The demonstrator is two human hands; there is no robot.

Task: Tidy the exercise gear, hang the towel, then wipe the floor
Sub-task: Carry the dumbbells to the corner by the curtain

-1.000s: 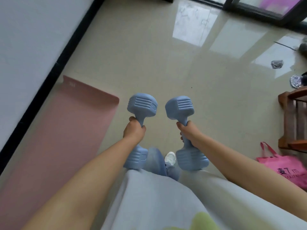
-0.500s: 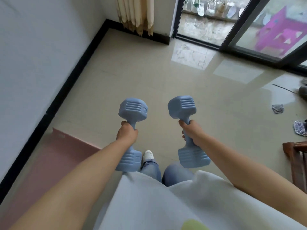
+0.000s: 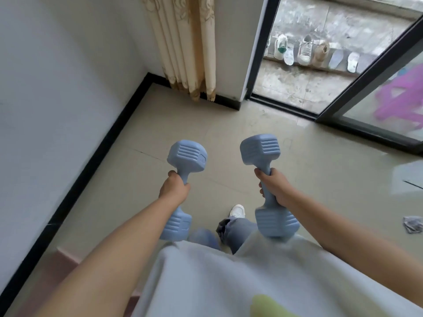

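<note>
Upright, one blue dumbbell (image 3: 183, 179) per fist, left hand (image 3: 174, 188) and right hand (image 3: 273, 187).

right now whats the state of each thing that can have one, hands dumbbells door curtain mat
left hand: closed round the left dumbbell
right hand: closed round the right dumbbell
both dumbbells: held off the floor
sliding door: open at the left
curtain: gathered in the corner
pink mat: flat on the floor

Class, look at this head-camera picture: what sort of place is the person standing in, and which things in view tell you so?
Most likely a room in a home, by a balcony door. A curtain hangs in the corner, shoes are lined up beyond the sliding glass door, and a pink exercise mat lies on the tiled floor.
</note>
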